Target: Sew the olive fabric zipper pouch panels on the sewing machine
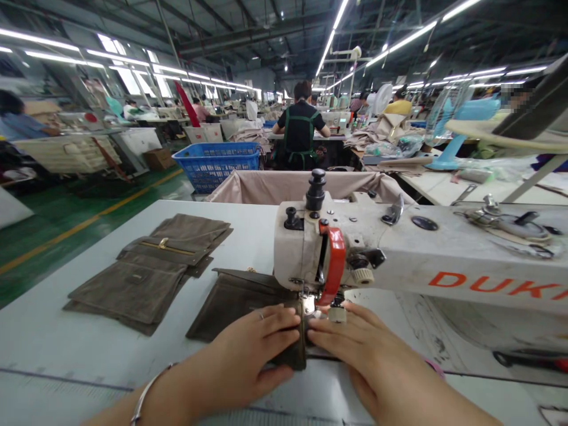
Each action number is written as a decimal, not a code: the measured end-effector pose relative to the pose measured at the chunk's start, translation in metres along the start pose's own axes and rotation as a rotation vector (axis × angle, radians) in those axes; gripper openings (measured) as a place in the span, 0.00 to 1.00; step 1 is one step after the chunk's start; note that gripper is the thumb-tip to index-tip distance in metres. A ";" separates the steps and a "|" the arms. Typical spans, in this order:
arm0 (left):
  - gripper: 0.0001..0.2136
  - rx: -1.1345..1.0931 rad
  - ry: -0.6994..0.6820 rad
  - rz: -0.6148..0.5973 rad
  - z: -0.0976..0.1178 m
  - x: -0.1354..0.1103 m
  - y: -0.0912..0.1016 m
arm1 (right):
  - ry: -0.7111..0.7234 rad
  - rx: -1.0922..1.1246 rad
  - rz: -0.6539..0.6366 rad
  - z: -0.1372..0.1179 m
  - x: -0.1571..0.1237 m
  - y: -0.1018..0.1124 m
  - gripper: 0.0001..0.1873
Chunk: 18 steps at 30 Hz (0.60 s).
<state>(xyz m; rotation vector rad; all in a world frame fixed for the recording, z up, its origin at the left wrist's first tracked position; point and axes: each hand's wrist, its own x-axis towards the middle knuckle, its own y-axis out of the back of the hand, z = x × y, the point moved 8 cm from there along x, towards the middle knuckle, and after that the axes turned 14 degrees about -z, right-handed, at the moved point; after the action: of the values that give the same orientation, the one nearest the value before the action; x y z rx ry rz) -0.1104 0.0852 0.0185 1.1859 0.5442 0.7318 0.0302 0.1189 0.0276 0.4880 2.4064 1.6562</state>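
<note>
A dark grey-brown fabric piece (235, 302), which looks like a pouch or bag panel, lies under the needle area of a white sewing machine (290, 242). My left hand (261, 343) rests on its right part with fingers stretched out flat. Just right of the presser foot (308, 302), my right hand (359, 343) lies with its fingers extended, their tips by the fabric's edge. Part of the foot area is hidden behind a red guard (333, 266). Further left on the table sits a stack of similar panels (128, 284), one with a gold zipper (166, 245).
The machine's long arm (444, 248) spans the right side. Beyond the white table (39, 355) stand a cloth-lined bin (266, 183) and a blue basket (217, 165). A person (304, 127) sits ahead, back turned. A red-and-black handled tool (528, 359) lies at right.
</note>
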 end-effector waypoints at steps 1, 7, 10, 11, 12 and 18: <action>0.18 0.032 -0.009 0.009 0.004 -0.002 -0.001 | -0.022 -0.011 -0.031 0.006 -0.003 0.003 0.30; 0.14 0.046 0.019 0.067 0.003 0.001 -0.004 | -0.289 -0.207 0.234 0.037 0.002 0.005 0.03; 0.14 -0.075 0.083 0.156 -0.009 -0.002 0.001 | -0.175 -0.229 0.302 0.016 0.007 -0.001 0.03; 0.14 -0.118 0.108 0.193 -0.014 -0.005 0.004 | -0.085 -0.216 0.299 0.004 0.007 -0.002 0.05; 0.14 -0.148 0.125 0.227 -0.017 -0.007 0.005 | 0.000 -0.210 0.300 -0.008 0.007 -0.002 0.08; 0.16 -0.022 0.062 0.280 -0.005 -0.008 0.013 | 0.228 -0.218 0.314 -0.039 0.007 -0.011 0.12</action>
<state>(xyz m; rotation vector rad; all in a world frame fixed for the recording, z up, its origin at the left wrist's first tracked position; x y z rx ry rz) -0.1227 0.0848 0.0294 1.2354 0.4239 1.0140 0.0088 0.0841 0.0322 0.7036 2.3529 2.1856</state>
